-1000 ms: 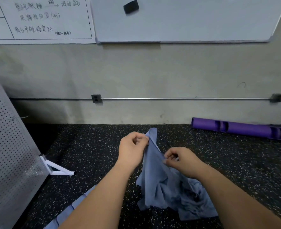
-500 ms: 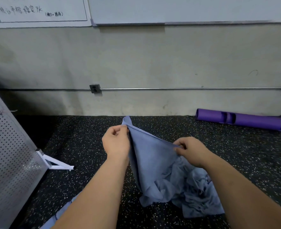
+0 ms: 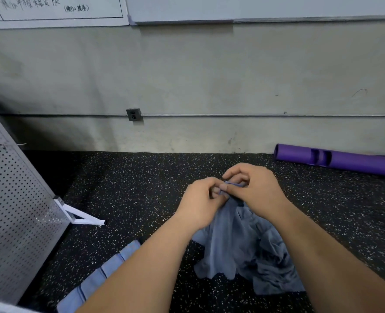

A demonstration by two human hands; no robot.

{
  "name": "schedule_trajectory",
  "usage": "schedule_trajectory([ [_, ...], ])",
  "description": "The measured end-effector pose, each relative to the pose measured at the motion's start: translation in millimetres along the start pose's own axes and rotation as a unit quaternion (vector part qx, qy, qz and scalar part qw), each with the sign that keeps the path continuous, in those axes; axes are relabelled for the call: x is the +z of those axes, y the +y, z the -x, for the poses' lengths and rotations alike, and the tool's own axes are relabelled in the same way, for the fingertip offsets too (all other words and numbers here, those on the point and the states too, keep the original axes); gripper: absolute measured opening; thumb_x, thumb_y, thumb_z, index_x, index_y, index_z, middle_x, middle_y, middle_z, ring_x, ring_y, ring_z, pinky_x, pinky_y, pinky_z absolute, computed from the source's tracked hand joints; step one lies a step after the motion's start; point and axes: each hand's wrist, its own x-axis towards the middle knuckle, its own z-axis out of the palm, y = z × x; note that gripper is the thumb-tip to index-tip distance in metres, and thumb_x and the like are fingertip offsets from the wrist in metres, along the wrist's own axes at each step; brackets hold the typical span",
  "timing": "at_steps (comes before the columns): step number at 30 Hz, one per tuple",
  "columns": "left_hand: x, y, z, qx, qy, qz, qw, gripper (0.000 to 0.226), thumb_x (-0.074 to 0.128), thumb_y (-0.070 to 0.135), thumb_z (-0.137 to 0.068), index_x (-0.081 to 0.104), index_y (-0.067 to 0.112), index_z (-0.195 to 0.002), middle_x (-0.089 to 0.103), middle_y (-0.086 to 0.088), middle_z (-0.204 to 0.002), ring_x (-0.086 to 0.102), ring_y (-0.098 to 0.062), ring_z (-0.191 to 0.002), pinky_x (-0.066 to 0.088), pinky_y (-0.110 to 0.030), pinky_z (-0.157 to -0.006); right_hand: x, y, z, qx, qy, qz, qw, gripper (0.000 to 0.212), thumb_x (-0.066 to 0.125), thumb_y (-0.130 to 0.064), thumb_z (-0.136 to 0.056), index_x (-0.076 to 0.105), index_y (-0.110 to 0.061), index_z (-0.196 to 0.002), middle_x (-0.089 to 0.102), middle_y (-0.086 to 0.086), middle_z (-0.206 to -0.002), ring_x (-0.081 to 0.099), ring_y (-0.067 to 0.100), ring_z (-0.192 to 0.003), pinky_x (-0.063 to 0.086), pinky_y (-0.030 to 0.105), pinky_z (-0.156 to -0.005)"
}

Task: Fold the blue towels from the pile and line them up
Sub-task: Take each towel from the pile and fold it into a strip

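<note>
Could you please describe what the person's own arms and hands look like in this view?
The left hand and the right hand are bare: no gloves, rings or watch show. The left forearm and the right forearm are bare too, with no sleeve in view down to the frame's edge.

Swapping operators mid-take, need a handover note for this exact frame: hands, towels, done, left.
Left hand: pinches the top edge of a blue towel.
Right hand: pinches the same edge, right up against the left.
The towel hangs from both hands, with its lower part on the pile of crumpled towels on the speckled floor.
Done: a row of folded towels lies at lower left, partly hidden by the left forearm.
Left: finish folding this towel, add it to the row, then work through the pile.
</note>
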Motion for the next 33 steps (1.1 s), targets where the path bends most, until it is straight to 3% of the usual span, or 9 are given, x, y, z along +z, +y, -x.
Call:
schedule_trajectory([
  [3,-4.0,2.4,-0.2,-0.012,0.026,0.028,0.999,0.01,0.082,0.022,-0.091,0.075,0.028,-0.089,0.069,0.013,-0.072,0.06,-0.001,-0.067,0.05,-0.018,-0.067,-3.6,2.7,1.3,0.016,-0.018,-0.019,1.0,0.03,0.088,-0.016,-0.085,0.074,-0.034,-0.106,0.08,-0.013,-0.088,0.072,0.011,-0.079,0.059,0.026,-0.08],
  [7,-9.3,4.5,0.9,-0.048,0.054,0.069,0.995,0.01,0.085,0.026,-0.089,0.076,0.025,-0.085,0.074,0.005,-0.077,0.07,-0.014,-0.073,0.059,-0.032,-0.073,-7.3,14.9,1.9,0.038,-0.04,-0.026,0.998,0.019,0.084,-0.018,-0.09,0.081,-0.031,-0.103,0.08,-0.009,-0.092,0.072,0.012,-0.084,0.059,0.033,-0.082],
  [11,-11.6,7.6,2.2,-0.029,0.051,0.069,0.996,0.013,0.083,0.021,-0.091,0.074,0.029,-0.095,0.075,0.006,-0.088,0.063,-0.008,-0.073,0.052,-0.021,-0.072,-6.5,17.6,2.5,0.041,-0.011,-0.032,0.999,0.01,0.079,-0.021,-0.095,0.079,-0.03,-0.098,0.079,-0.008,-0.092,0.074,0.021,-0.092,0.061,0.045,-0.091],
  [15,-14.8,9.0,5.2,0.014,0.016,0.042,0.999,0.028,0.076,0.017,-0.095,0.072,0.037,-0.114,0.072,0.006,-0.088,0.066,-0.015,-0.083,0.048,-0.017,-0.076,1.0,9.5,7.5,0.014,-0.012,-0.052,0.998,0.016,0.082,-0.017,-0.092,0.068,-0.024,-0.097,0.074,0.0,-0.086,0.068,0.03,-0.083,0.058,0.042,-0.08],
  [20,-23.5,10.2,5.6,0.023,0.061,0.01,0.998,0.018,0.075,0.018,-0.096,0.08,0.036,-0.094,0.07,0.011,-0.088,0.063,-0.005,-0.082,0.048,-0.016,-0.075,2.8,7.5,8.5,0.022,-0.032,-0.09,0.995,0.024,0.08,-0.009,-0.091,0.063,-0.02,-0.102,0.072,0.004,-0.089,0.063,0.014,-0.072,0.057,0.027,-0.072],
  [26,-27.1,9.3,7.5,0.022,0.013,0.029,0.999,0.011,0.076,0.02,-0.095,0.077,0.031,-0.099,0.07,0.003,-0.08,0.062,-0.01,-0.073,0.05,-0.021,-0.07,4.0,13.3,5.9,0.021,-0.055,-0.073,0.996,0.025,0.08,-0.006,-0.091,0.062,-0.021,-0.1,0.072,0.004,-0.093,0.064,0.013,-0.073,0.057,0.032,-0.076],
  [28,-27.4,9.6,9.0,0.036,-0.004,-0.011,0.999,0.011,0.076,0.023,-0.096,0.077,0.032,-0.102,0.069,0.002,-0.078,0.063,-0.015,-0.075,0.051,-0.024,-0.073,5.6,12.8,5.6,0.011,-0.061,-0.076,0.995,0.027,0.082,-0.005,-0.089,0.061,-0.019,-0.098,0.073,0.004,-0.091,0.066,0.016,-0.074,0.058,0.035,-0.077],
  [33,-29.1,7.2,7.9,0.054,0.021,-0.089,0.994,0.006,0.075,0.029,-0.097,0.078,0.033,-0.094,0.069,0.009,-0.085,0.063,-0.008,-0.082,0.051,-0.025,-0.076,9.3,14.0,6.6,-0.003,-0.076,-0.076,0.994,0.03,0.083,-0.005,-0.087,0.061,-0.022,-0.097,0.074,0.004,-0.09,0.065,0.019,-0.075,0.06,0.041,-0.077],
])
